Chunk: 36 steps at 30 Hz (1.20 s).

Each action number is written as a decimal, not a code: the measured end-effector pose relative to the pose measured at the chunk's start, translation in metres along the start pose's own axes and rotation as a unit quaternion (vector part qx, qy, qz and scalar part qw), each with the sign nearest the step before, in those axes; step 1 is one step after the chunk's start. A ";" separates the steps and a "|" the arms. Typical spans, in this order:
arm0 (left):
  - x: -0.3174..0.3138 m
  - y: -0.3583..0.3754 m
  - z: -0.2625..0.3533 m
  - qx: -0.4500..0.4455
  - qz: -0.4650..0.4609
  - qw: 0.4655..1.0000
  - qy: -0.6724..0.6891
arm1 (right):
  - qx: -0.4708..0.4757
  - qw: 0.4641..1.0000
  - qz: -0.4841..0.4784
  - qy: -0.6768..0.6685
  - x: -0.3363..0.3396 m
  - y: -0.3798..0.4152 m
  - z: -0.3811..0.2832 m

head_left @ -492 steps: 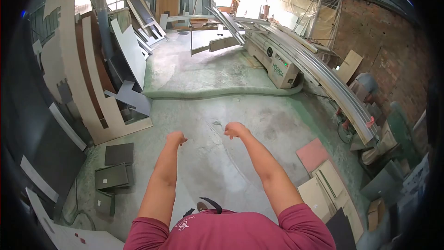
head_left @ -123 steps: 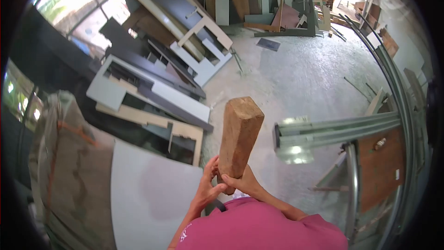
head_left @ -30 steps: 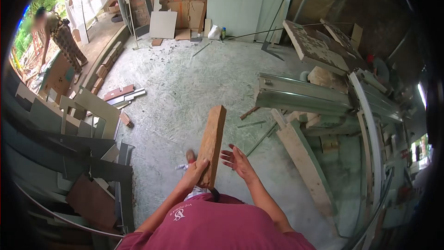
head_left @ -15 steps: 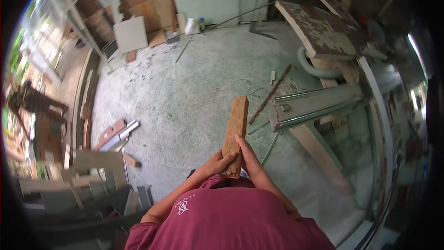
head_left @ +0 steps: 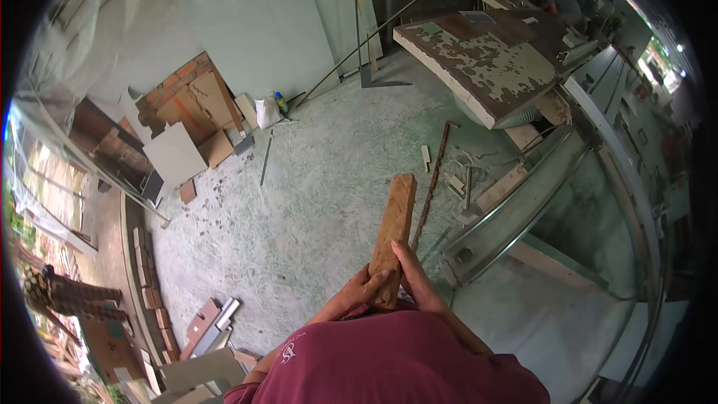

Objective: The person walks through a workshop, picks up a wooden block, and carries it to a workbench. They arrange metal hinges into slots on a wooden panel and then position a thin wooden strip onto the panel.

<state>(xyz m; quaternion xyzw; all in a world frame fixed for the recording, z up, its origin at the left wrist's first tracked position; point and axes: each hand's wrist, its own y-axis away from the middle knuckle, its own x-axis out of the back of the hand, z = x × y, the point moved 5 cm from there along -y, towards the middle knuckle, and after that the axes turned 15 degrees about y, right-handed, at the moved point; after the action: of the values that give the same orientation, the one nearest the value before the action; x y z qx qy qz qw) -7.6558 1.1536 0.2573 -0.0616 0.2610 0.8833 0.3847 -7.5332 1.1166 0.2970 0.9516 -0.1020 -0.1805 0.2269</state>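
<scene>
A thick brown wooden block (head_left: 395, 217), long and rough-faced, is held in front of my maroon shirt, its far end pointing away from me. My left hand (head_left: 366, 286) grips the near end from the left side, thumb lying on top. On the opposite side, my right hand (head_left: 413, 273) wraps the block with its thumb along the upper edge. The undersides of both hands are hidden by the block. Below it lies the grey concrete floor (head_left: 284, 239).
At right stands a worktable (head_left: 479, 60) with a peeling top, near a metal-railed beam (head_left: 516, 209). A rusty bar (head_left: 434, 179) lies on the floor. Boards (head_left: 176, 153) lean at the back left. Scrap pieces (head_left: 209, 329) lie left. Another person (head_left: 71, 292) is outside at far left; one more (head_left: 561, 4) is back right.
My view has tilted up and turned, so more of the back wall shows and the surroundings sit lower at left. Both hands keep the same hold on the wooden block.
</scene>
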 end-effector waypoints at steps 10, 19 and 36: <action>0.052 -0.140 0.116 0.058 -0.025 0.995 -0.075 | 0.058 0.997 0.050 -0.007 0.029 -0.159 -0.089; 0.104 -0.253 0.199 0.091 -0.118 0.984 -0.101 | 0.109 0.981 0.152 -0.056 0.038 -0.274 -0.131; 0.197 -0.339 0.243 0.132 -0.226 0.959 -0.106 | 0.117 0.955 0.247 -0.113 -0.001 -0.385 -0.148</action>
<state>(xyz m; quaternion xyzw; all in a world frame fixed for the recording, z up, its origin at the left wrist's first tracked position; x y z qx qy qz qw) -7.5300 1.5973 0.2642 0.0263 0.3127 0.7320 0.6047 -7.4327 1.5128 0.2403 0.8899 -0.3793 -0.2119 0.1389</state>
